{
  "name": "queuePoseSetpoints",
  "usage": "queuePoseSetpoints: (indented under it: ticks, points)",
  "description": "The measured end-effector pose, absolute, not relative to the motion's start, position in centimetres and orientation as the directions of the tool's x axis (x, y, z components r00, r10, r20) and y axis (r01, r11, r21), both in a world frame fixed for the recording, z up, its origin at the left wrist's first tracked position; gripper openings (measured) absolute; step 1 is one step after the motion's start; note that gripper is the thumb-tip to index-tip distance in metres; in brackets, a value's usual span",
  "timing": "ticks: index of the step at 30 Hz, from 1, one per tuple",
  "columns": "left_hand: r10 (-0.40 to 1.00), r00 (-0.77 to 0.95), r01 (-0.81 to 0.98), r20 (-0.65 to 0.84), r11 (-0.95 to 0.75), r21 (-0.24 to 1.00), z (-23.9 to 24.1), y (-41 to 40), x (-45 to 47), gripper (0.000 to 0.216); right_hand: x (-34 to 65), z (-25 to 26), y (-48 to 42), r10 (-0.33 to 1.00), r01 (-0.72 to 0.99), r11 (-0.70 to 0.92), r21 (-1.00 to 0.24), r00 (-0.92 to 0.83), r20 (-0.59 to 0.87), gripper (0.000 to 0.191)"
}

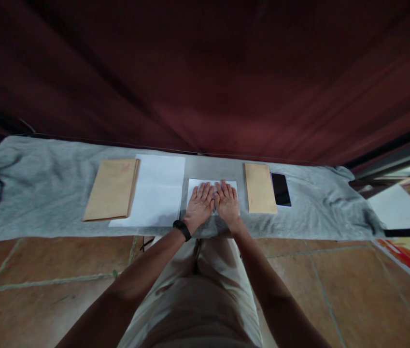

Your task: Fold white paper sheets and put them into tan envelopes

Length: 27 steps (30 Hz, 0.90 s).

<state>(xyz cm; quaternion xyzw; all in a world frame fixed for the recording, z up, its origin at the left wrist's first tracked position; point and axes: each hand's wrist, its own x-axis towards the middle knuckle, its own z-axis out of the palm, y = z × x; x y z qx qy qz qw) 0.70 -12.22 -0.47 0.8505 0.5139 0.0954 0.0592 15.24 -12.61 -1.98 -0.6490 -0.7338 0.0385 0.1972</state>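
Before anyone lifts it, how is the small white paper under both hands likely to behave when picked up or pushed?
The small white paper looks thin, so it would probably flop if lifted by one edge. Lying flat, it seems unlikely to roll. The soft-looking gray cloth beneath might drag on it when pushed.

Both arms reach out from the near side, the left forearm slanting rightward and the right forearm leftward. The left hand and right hand lie side by side, palms down and flat, fingers extended toward the far side, thumbs close together.
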Motion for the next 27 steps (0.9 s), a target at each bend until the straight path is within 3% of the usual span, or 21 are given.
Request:
queuePoseSetpoints:
  ticks: [8,27]
  points:
    - [0.890,0.447,0.862,0.089,-0.455,0.225,-0.5,-12.2,0.7,0.057,15.9,-2.2,-13.5,0.964,0.956,0.130,-0.264,-0.059,0.259,0.051]
    - [0.842,0.531,0.822,0.093,-0.539,0.187,-0.6,-11.9,0.1,0.056,15.7,-1.9,-13.5,0.978,0.955,0.072,-0.287,-0.011,0.207,0.052]
